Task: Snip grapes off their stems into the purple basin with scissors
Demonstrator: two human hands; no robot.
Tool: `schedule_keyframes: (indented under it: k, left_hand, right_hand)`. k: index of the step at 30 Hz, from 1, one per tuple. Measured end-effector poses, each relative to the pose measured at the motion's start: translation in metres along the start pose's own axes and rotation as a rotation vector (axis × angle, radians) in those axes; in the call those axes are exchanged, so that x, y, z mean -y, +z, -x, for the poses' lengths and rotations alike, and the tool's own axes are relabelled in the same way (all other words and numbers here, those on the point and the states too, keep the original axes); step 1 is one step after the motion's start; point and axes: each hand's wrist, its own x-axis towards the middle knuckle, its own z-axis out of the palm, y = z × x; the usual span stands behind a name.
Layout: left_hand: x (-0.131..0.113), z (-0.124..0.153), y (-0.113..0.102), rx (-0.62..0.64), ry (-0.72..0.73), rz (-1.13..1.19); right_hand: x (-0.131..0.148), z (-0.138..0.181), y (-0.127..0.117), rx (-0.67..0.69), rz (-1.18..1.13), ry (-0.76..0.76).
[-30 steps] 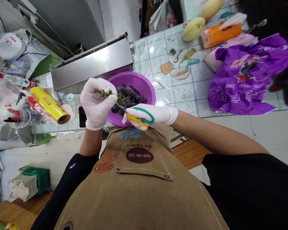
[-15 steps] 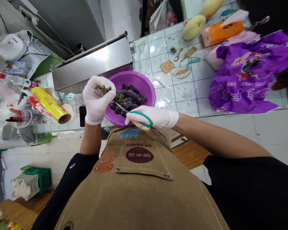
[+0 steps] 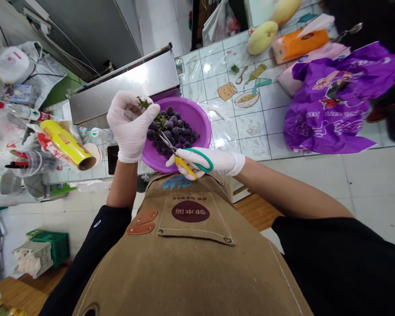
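Note:
Both my hands wear white gloves. My left hand (image 3: 129, 123) pinches the green stem of a bunch of dark grapes (image 3: 173, 129) and holds it up over a purple bowl (image 3: 202, 118). Loose dark grapes lie inside the bowl. My right hand (image 3: 213, 161) grips scissors (image 3: 184, 157) with one green and one yellow handle. Their blades are parted and point up into the bunch just below my left fingers. The bowl sits on a tiled counter (image 3: 250, 127) in front of my brown apron.
A steel box (image 3: 125, 90) stands behind the bowl. A yellow roll of wrap (image 3: 67, 145), bottles and plastic cups crowd the left. A purple bag (image 3: 335, 103), an orange tissue pack (image 3: 299, 41) and two pale green fruits (image 3: 263, 37) lie at the right and back.
My left hand has lifted the grape bunch higher and a little to the left. The scissors have followed up toward the bunch, and their blades have parted.

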Motion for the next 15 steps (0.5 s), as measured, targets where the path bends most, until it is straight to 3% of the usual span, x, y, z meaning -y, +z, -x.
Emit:
schedule_keyframes:
  k: [5, 15]
  left_hand:
    - [-0.003, 0.001, -0.001, -0.09, -0.075, -0.059]
    - [-0.017, 0.006, 0.002, -0.055, -0.06, -0.14]
  right_hand:
    - [-0.003, -0.016, -0.001, 0.011, -0.148, 0.026]
    - [-0.007, -0.03, 0.003, -0.03, -0.099, -0.079]
